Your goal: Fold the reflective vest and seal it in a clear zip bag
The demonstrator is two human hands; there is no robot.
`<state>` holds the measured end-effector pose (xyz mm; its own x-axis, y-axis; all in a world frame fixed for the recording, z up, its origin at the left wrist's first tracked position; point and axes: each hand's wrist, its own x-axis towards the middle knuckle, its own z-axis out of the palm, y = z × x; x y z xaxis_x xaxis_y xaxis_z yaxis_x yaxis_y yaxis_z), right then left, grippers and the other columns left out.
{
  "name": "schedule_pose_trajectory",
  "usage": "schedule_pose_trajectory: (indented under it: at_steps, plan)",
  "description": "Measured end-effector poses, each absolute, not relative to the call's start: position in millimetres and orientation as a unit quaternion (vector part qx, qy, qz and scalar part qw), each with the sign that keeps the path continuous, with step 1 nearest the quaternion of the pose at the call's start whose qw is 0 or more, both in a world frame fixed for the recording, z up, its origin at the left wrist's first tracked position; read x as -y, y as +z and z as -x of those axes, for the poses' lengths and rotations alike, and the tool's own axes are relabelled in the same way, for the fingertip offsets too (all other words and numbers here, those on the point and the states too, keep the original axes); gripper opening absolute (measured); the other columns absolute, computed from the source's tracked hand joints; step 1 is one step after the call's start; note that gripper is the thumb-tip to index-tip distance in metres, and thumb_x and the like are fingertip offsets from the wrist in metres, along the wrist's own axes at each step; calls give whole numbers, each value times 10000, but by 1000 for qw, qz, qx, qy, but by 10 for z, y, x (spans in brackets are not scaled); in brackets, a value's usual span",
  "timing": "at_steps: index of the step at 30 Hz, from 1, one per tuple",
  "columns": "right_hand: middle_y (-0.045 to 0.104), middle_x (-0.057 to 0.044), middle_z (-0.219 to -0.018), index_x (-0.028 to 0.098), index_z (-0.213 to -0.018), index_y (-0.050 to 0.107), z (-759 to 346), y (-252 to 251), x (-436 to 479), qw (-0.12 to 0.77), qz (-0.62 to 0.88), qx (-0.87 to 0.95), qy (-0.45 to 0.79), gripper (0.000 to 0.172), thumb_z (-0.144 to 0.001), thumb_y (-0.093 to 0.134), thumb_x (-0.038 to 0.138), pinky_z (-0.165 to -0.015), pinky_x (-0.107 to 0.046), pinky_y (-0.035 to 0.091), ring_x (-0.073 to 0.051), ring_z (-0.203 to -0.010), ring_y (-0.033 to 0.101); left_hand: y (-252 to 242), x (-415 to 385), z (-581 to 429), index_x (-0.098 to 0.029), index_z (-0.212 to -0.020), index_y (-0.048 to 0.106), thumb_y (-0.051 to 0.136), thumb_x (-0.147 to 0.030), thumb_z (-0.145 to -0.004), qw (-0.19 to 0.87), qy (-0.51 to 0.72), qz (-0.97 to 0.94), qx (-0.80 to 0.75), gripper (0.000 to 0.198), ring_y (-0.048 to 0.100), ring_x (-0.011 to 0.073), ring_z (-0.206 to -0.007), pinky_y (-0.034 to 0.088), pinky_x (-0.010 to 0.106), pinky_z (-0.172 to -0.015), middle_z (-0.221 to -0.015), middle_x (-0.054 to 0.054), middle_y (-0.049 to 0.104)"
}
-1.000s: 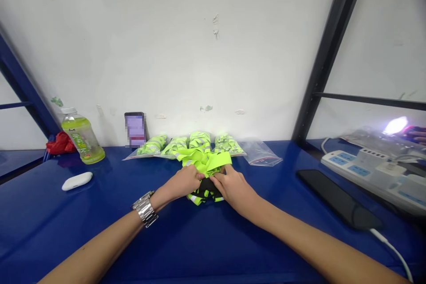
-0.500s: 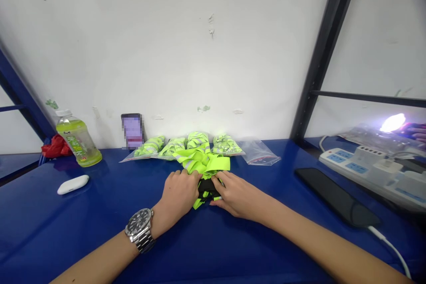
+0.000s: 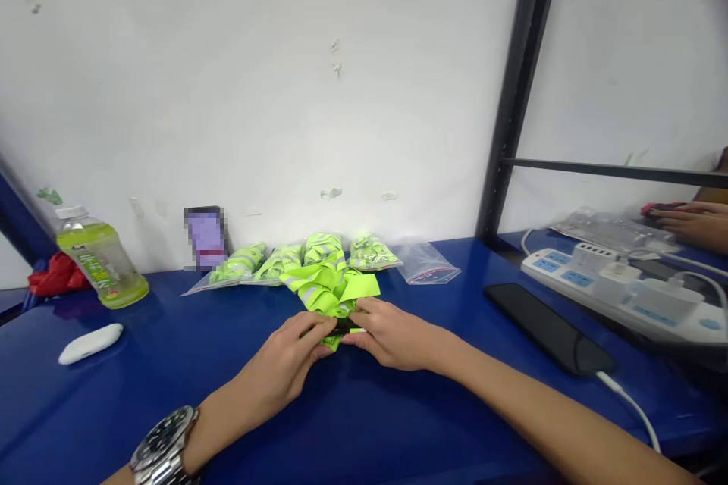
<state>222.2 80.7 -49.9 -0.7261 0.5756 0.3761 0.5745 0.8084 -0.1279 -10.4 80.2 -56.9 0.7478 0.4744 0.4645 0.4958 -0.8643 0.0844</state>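
Observation:
A bundle of neon yellow-green reflective straps [image 3: 328, 289] with a black part lies on the blue table [image 3: 353, 424]. My left hand [image 3: 287, 365] pinches its near end from the left. My right hand [image 3: 391, 333] pinches the same near end from the right, fingers curled over the black piece. Both hands meet at the bundle's front edge. A steel wristwatch [image 3: 162, 449] sits on my left wrist.
Several bagged neon straps [image 3: 273, 261] and an empty clear zip bag [image 3: 424, 265] lie by the wall. A green drink bottle [image 3: 99, 258], white case [image 3: 89, 342] and propped phone [image 3: 205, 236] stand left. A black phone [image 3: 549, 327] and power strip [image 3: 619, 289] lie right; another person's hand [image 3: 691, 221] rests far right.
The view has shifted so everything sits further left. My left hand has drawn back toward me, and both hands now pinch the bundle's near edge, which looks flatter and more folded.

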Motion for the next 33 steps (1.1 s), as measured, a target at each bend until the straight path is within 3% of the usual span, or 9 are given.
schedule_pose_trajectory:
  at_steps: [4, 7, 11, 14, 16, 21, 24, 27, 33]
  plan:
    - [539, -48, -814, 150, -806, 579, -2208, -539, -834, 264, 320, 905, 95, 349, -1002, 342, 315, -723, -282, 434, -151, -756, 519, -613, -901, 49, -183, -1057, 580, 372, -206, -965, 17, -270, 915, 300, 228, 559, 145, -739, 440, 245, -657, -881, 55, 583]
    - [510, -19, -746, 170, -700, 507, -2183, -576, -836, 307, 348, 875, 137, 376, -1001, 336, 317, -684, -270, 404, -138, -702, 492, -589, -966, -42, -170, -936, 608, 369, -184, -937, 20, -275, 902, 333, 239, 532, 144, -676, 402, 244, -613, -794, 45, 565]
    - [526, 3, -726, 186, -840, 487, -2125, -601, -788, 331, 391, 848, 138, 261, -1004, 320, 301, -613, -252, 357, -135, -647, 493, -512, -1002, -106, -161, -821, 615, 410, -150, -894, -10, -286, 879, 380, 218, 532, 143, -670, 378, 241, -635, -728, 34, 580]
    - [524, 8, -705, 174, -1011, 460, -2078, -633, -752, 339, 440, 827, 88, 192, -1003, 305, 287, -558, -249, 329, -144, -593, 495, -476, -1017, -128, -156, -757, 612, 454, -129, -862, -46, -286, 860, 420, 192, 526, 131, -645, 349, 231, -620, -684, 19, 600]
    - [527, -10, -712, 167, -988, 480, -2063, -654, -744, 327, 446, 833, 27, 209, -1001, 302, 276, -550, -249, 335, -151, -598, 509, -476, -1031, -142, -152, -753, 622, 462, -136, -860, -64, -289, 852, 431, 193, 517, 122, -637, 333, 227, -613, -689, 14, 614]
    - [542, -127, -1024, 161, -1062, 554, -2134, -649, -756, 298, 466, 819, -150, 295, -987, 334, 343, -511, -249, 383, -143, -624, 536, -496, -1077, -156, -136, -722, 621, 416, -268, -924, -112, -288, 842, 442, 316, 381, 99, -553, 273, 230, -555, -573, -23, 506]
    - [527, -169, -1124, 143, -1177, 513, -2201, -612, -748, 275, 414, 850, -175, 389, -935, 446, 439, -642, -323, 491, -229, -840, 581, -495, -1106, -134, -131, -762, 626, 381, -329, -941, -155, -285, 833, 447, 362, 370, 103, -569, 280, 226, -554, -602, -22, 502]
    - [517, -192, -1201, 146, -1219, 492, -2213, -570, -744, 240, 370, 876, -195, 504, -847, 588, 472, -832, -466, 484, -334, -1072, 505, -495, -1146, -100, -136, -726, 611, 382, -358, -935, -145, -290, 829, 456, 381, 408, 125, -621, 299, 237, -576, -642, 0, 514]
    - [521, -215, -1205, 103, -1232, 469, -2118, -525, -844, 207, 359, 886, -207, 499, -846, 630, 375, -859, -441, 486, -317, -1058, 516, -476, -1242, -69, -162, -569, 479, 365, -342, -939, -156, -236, 844, 455, 426, 269, 99, -496, 214, 246, -520, -508, -48, 329]
